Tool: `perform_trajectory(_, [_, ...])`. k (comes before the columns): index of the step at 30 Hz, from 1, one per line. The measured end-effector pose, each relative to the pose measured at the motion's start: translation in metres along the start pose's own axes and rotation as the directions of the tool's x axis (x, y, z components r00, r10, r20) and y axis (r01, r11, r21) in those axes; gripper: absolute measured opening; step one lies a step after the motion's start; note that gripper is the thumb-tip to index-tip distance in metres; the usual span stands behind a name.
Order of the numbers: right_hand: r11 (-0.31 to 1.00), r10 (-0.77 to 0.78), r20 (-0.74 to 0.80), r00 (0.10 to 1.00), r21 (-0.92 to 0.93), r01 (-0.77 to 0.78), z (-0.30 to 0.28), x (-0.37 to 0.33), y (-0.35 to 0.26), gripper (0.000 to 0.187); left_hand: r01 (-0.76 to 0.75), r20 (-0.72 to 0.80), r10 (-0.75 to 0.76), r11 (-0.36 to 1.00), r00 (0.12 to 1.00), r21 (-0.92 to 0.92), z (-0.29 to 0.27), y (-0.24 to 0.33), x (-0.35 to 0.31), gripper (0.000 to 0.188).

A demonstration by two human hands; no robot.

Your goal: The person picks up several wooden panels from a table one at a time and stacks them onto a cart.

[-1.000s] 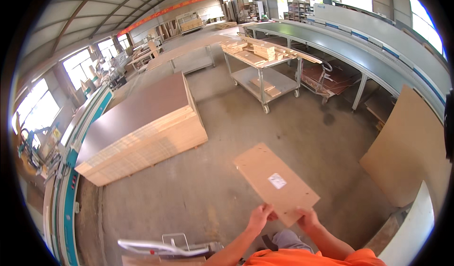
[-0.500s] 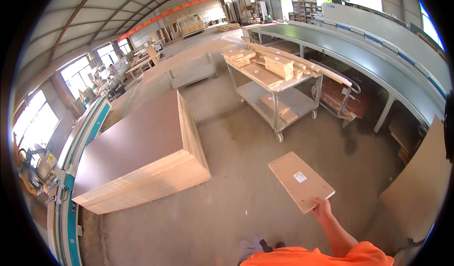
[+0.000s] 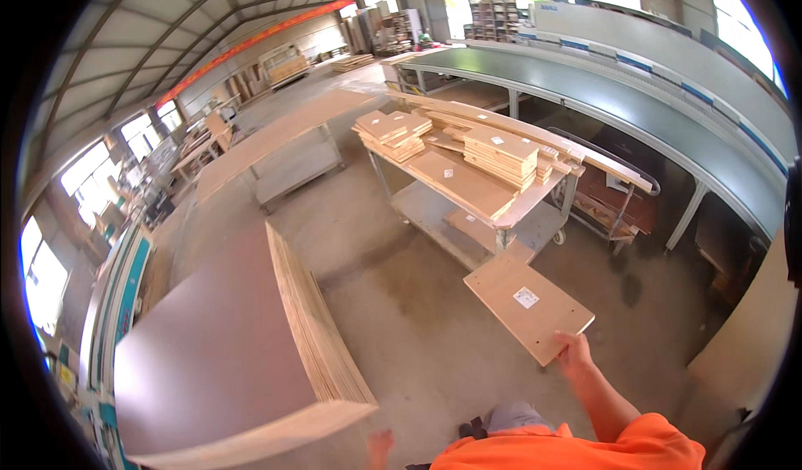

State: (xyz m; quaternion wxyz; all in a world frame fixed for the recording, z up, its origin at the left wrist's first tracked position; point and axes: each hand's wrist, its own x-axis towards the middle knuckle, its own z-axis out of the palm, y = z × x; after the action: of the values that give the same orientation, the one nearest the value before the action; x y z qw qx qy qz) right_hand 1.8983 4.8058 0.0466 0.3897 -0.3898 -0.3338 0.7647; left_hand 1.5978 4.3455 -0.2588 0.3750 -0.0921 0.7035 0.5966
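Note:
My right hand (image 3: 573, 355) grips the near right corner of a flat, tan rectangular board (image 3: 531, 303), fingers closed on it. A white label sits on the board's face, with small drilled holes near its ends. The board is held over the floor, its far end overlapping the near leg of a wheeled trolley (image 3: 439, 169) in the view. On that trolley lie short stacks of similar labelled boards (image 3: 501, 157) and long strips. My left hand (image 3: 380, 447) shows at the lower edge, beside the corner of a large panel stack; its fingers are smeared by motion.
The large stack of brown-topped panels (image 3: 217, 353) stands at the left, beside a teal-sided machine rail (image 3: 125, 294). A second low trolley (image 3: 606, 198) and a long machine table (image 3: 585, 90) are at the right. Farther off is a board-topped table (image 3: 276, 140).
The labelled trolley now appears nearer, and the panel stack has shifted to the lower left of the view. My left hand has come into sight. The right hand still grips the board.

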Motion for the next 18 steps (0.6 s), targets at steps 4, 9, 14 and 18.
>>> perform_trajectory(4, [0.995, -0.1, -0.057, 0.993, 0.007, 0.1, 0.049, 0.085, -0.007, 0.032, -0.21, 0.046, 0.208, 0.905, 0.977, 0.369, 0.083, 0.245, 0.077, 0.016])
perform_trajectory(9, [0.978, -0.204, -0.048, 0.978, 0.041, 0.206, 0.147, 0.224, -0.002, 0.032, -0.16, -0.004, 0.186, 0.853, 0.982, 0.497, 0.135, 0.356, 0.143, 0.021])
perform_trajectory(14, [0.996, -0.076, -0.048, 0.996, -0.046, 0.074, 0.278, 0.403, -0.018, 0.036, 0.096, 0.105, -0.245, 0.686, 0.964, 0.721, 0.047, 0.252, 0.269, 0.038])
perform_trajectory(18, [0.986, -0.16, -0.081, 0.984, 0.023, 0.162, 0.359, 0.551, -0.058, 0.029, 0.336, -0.052, -0.372, 0.762, 0.927, 0.554, 0.106, 0.294, 0.292, 0.033])
